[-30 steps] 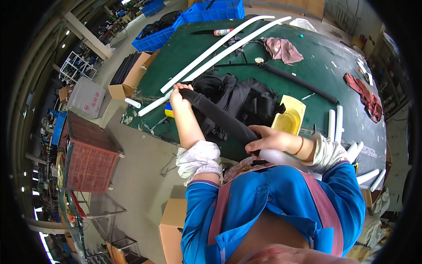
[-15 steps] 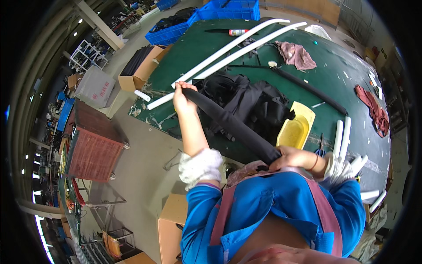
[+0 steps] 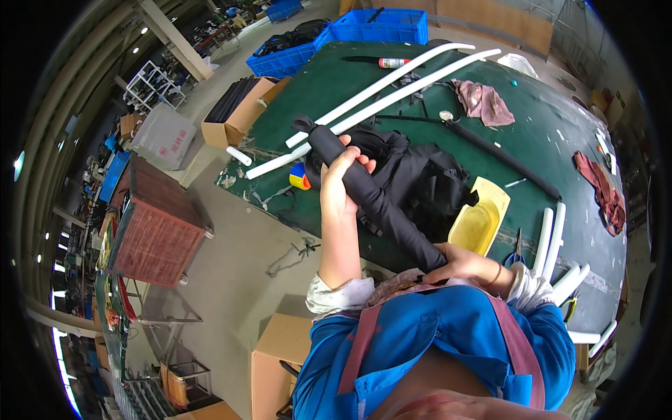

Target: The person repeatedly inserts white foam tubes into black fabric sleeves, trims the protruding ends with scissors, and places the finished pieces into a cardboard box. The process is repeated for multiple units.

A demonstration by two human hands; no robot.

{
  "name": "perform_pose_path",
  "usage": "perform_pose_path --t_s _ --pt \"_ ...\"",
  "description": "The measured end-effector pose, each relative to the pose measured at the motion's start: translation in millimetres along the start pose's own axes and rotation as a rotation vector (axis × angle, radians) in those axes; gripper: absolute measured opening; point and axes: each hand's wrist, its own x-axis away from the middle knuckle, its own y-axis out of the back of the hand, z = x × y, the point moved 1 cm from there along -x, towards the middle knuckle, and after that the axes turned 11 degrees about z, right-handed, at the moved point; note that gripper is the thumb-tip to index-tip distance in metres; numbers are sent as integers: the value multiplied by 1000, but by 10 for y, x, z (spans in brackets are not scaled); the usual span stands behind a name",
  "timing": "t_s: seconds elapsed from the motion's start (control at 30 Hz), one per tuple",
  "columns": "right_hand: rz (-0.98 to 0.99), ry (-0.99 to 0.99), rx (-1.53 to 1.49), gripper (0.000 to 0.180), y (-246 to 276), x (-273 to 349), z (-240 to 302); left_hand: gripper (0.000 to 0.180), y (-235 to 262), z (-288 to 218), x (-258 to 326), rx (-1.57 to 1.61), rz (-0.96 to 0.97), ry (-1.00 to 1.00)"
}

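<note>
A workshop or small factory floor: a large green worktable (image 3: 336, 91) strewn with white tubes (image 3: 392, 77) and black fabric (image 3: 420, 175), blue plastic crates (image 3: 381, 24) beyond its far edge, cardboard boxes (image 3: 238, 115) on bare concrete, metal racks (image 3: 150, 87) behind.

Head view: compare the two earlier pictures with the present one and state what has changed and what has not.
The left hand has slid down the black rolled fabric tube, away from its far tip, and now wraps round its upper part. The tube has swung more upright, with its knotted tip free. The right hand keeps its grip on the lower end at the body. The white pipes, yellow tray and black fabric heap on the green table lie as before.
</note>
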Motion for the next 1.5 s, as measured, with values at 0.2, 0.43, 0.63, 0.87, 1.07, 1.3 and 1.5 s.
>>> perform_pose_path --t_s 0.2,0.43,0.63,0.87,1.07,1.3,1.5 --pt "24 -16 -343 33 205 -386 227 14 432 361 -469 36 -87 23" --pt "-9 -128 -128 22 29 80 141 34 1349 124 -981 105 -391 45" --pt "13 -123 -368 26 31 238 49 33 1535 305 -865 58 -461 60" --pt "-5 63 -78 23 -14 -292 254 30 1174 130 -1002 22 -454 -60" --pt "2 -65 -167 25 -35 206 272 42 1656 -465 -871 57 -298 -139" --pt "-141 33 -399 18 307 -306 368 95 535 542 63 -135 115 167" --pt "-127 43 -369 12 204 -613 349 44 138 808 158 -298 -10 186"
